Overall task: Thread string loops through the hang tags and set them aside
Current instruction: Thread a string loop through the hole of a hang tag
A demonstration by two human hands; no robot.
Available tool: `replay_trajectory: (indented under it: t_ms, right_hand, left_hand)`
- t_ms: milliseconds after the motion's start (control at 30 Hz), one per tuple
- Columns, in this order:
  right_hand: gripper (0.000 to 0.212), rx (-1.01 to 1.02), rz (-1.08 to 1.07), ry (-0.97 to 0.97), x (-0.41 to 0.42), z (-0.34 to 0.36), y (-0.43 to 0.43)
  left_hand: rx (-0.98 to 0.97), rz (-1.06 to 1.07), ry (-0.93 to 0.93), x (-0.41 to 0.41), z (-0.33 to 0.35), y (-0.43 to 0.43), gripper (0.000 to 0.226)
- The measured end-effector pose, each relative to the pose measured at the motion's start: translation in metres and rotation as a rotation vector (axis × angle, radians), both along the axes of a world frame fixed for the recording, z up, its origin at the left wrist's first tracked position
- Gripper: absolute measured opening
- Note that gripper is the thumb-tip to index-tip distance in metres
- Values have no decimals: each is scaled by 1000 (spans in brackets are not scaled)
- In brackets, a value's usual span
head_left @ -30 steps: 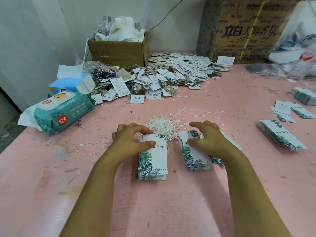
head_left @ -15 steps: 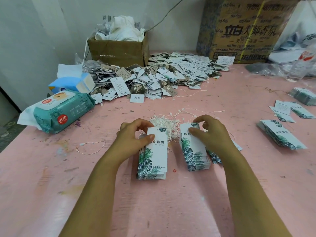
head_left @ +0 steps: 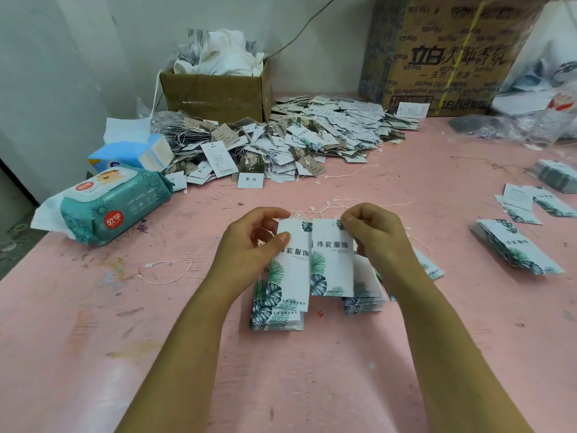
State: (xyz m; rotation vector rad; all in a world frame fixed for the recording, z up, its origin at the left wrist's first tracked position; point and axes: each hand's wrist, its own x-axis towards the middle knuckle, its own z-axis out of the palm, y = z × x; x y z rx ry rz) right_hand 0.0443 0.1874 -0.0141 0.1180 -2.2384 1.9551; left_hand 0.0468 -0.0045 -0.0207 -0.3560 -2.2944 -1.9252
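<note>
Your left hand [head_left: 249, 248], right hand [head_left: 377, 242] and the raised tags [head_left: 332, 267] hide most of the strings [head_left: 327, 203] at frame centre. The carton [head_left: 452, 57] at upper right is cut by the top edge, and print on the pile [head_left: 312, 142] is too small to read.

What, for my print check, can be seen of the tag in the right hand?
The tag is a white rectangular card, seemingly paper, printed with dark Chinese characters and green leaves. The right hand pinches its top corner, holding it lifted over a stack, beside a second tag in the left hand.
</note>
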Motion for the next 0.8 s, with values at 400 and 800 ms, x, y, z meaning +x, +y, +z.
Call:
replay_trajectory:
  t_ms: [400,800]
  right_hand:
    - [17,170,18,49,5,-5,-23]
    - [8,489,-79,374,6,-3,-13]
  left_hand:
    - [70,-78,-69,3,-3,9,34]
    - [57,1,-59,6,-3,18,34]
